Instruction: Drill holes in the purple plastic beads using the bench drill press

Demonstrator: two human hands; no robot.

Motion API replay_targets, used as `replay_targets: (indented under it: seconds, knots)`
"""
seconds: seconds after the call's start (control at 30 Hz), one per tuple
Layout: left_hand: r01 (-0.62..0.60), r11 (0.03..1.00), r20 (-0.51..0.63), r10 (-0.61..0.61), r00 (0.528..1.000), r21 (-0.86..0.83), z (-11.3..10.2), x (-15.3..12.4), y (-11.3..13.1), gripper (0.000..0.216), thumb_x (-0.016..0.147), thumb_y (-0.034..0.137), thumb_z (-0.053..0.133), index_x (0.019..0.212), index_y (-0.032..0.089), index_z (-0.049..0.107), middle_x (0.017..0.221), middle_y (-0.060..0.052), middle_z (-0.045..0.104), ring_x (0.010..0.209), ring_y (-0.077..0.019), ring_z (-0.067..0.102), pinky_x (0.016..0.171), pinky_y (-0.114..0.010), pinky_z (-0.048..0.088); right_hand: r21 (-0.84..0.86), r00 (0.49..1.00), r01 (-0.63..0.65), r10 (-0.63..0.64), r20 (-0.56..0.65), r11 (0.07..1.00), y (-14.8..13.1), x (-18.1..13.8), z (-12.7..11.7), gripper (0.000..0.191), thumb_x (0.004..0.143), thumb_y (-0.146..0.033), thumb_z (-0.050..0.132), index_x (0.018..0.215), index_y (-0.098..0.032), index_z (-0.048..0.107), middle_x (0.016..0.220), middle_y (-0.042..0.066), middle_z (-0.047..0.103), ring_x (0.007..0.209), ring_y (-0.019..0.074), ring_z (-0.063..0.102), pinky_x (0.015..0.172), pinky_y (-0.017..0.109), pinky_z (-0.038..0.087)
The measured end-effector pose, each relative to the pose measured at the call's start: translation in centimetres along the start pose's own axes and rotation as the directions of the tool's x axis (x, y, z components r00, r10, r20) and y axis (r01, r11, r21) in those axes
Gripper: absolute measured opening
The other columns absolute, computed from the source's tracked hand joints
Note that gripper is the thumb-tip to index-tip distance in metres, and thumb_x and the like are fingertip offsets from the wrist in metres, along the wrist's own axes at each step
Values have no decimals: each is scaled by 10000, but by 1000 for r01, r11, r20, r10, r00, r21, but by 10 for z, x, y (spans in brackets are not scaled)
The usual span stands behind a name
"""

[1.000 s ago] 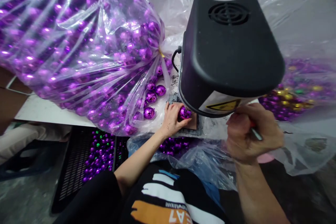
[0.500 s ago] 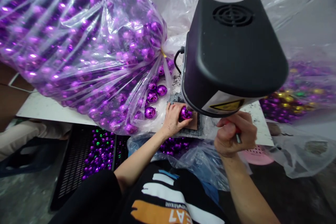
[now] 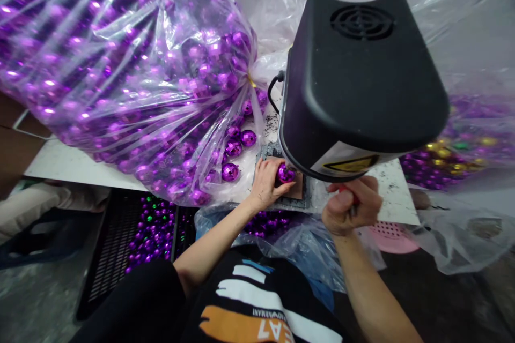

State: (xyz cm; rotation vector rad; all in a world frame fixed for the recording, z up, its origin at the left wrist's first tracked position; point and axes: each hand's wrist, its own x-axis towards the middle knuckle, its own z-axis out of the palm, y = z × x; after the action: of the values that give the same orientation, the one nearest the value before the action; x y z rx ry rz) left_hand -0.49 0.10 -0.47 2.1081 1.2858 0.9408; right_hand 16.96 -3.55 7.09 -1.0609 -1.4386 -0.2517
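Note:
My left hand grips a shiny purple faceted ball and holds it on a small brown pad under the black machine. My right hand is closed around the machine's red-tipped lever at the front right, just below the yellow warning label. The machine's head hides the spot right above the ball.
A large clear bag full of purple balls lies on the white table at the left, with loose balls at its mouth. More beads sit in a black crate below, in a bag at my lap, and mixed colours at the right.
My right hand, still closed on the lever, has swung left and away from me toward the machine. My left hand has kept the ball in place.

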Motion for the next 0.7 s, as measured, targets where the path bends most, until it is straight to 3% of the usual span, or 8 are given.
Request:
replay_targets:
  seconds: [0.17,0.3,0.33,0.4,0.53,0.7]
  knots:
    - [7,1000,2,-7,1000,3,1,0,-1,473,908,415,767,1311,218,619,1228,-109,704,1172,-304,629,1143,-539,441,2,1000,-11,11,21,1000,3,-1,-8,208,913,-224,519,1016,-218,700,650,-4,555,713,151,600,666,310,512]
    - [-4,1000,4,4,1000,-4,2,4,-2,469,896,434,781,1280,217,623,1221,-110,705,1188,-312,623,1151,-550,420,-29,986,-160,161,46,987,-20,47,-16,254,983,-281,485,1001,-190,722,637,-21,533,575,99,537,594,279,439]
    - [-6,1000,-7,6,1000,-7,1,5,-2,471,893,444,784,1270,214,622,1215,-110,704,1183,-314,623,1146,-551,420,-41,968,-248,249,22,968,-25,63,-16,302,1011,-318,460,936,-188,722,621,-30,514,531,72,499,549,251,369]
    - [-16,999,-39,15,999,-31,-5,2,-1,480,903,465,771,1273,206,610,1207,-114,700,1157,-308,628,1115,-537,443,-52,940,-336,338,38,940,-33,90,-14,435,1041,-405,428,785,-164,684,593,-31,470,547,57,478,563,240,347]
    - [-33,996,-48,30,998,-82,-25,-30,8,552,938,457,735,1393,215,535,1257,-126,665,1152,-290,629,1031,-471,511,54,913,-406,402,67,912,-34,114,-6,437,1009,-473,517,741,-150,638,605,-46,416,537,34,417,537,225,313]
    - [-36,998,152,30,988,41,-41,-77,29,744,902,314,774,1555,266,422,1398,-154,576,1259,-312,590,1050,-487,523,105,914,-406,406,17,908,-31,109,0,413,1001,-444,540,731,-152,649,571,-49,362,522,35,399,513,230,276]
